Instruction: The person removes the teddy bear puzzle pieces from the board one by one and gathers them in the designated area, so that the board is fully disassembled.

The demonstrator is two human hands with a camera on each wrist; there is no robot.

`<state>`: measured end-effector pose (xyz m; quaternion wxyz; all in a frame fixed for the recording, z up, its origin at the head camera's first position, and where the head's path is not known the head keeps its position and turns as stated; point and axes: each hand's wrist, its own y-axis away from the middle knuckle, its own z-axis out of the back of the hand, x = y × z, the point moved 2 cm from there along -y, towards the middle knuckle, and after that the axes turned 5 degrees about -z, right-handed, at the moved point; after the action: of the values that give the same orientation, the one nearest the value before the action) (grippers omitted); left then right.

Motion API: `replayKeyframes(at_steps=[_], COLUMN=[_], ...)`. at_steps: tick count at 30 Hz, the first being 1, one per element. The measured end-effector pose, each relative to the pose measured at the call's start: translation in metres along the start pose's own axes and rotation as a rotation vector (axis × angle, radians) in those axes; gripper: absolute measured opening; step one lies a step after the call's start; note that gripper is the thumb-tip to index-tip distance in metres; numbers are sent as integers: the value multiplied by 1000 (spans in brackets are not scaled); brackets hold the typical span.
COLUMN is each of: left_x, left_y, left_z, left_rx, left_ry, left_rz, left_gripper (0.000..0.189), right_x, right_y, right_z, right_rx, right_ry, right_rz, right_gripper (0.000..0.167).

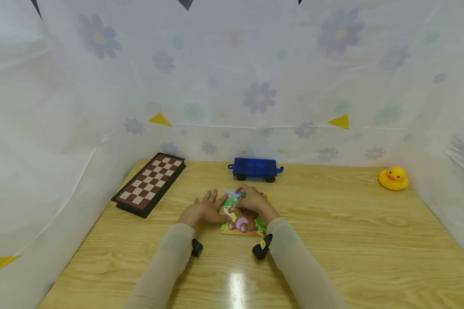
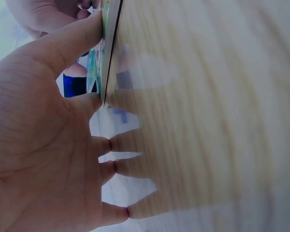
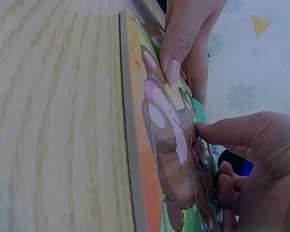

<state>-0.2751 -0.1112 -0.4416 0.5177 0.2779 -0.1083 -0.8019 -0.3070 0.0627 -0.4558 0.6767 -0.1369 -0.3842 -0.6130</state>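
Note:
A flat jigsaw puzzle (image 1: 239, 226) with a brown bear picture lies on the table between both hands. My left hand (image 1: 206, 212) is spread at its left side, fingertips on the tabletop and thumb (image 3: 173, 70) pressing on the picture near the bear's leg. In the left wrist view the left index fingertip reaches the board's corner. Over the upper right of the puzzle, my right hand (image 1: 254, 201) has curled fingers and pinches a puzzle piece (image 1: 242, 195) between thumb and fingers. The right palm and fingers cover much of the bear's upper part.
A blue toy wagon (image 1: 255, 168) stands behind the puzzle, near the back wall. On the left lies a folded checkered board (image 1: 151, 182). A yellow rubber duck (image 1: 393, 178) sits at the far right. White flowered sheeting (image 1: 224, 86) encloses the wooden table (image 1: 355, 240) at back and sides.

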Motion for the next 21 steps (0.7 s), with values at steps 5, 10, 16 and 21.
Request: replayKeyframes(at_steps=[5, 10, 16, 21], left_x=[-1, -2, -3, -4], left_y=[0, 0, 2, 1], left_z=[1, 3, 4, 2], left_rx=[-5, -13, -8, 3], left_ry=[-19, -24, -26, -46], left_rz=[-3, -4, 5, 19], left_gripper=[84, 85, 85, 78], right_x=[1, 4, 5, 3], right_y=[2, 3, 5, 6], right_z=[0, -1, -4, -6], right_rx=[-24, -55, -64, -86], right_ry=[-15, -14, -50, -70], right_rz=[0, -14, -33, -25], right_gripper=[40, 44, 44, 40])
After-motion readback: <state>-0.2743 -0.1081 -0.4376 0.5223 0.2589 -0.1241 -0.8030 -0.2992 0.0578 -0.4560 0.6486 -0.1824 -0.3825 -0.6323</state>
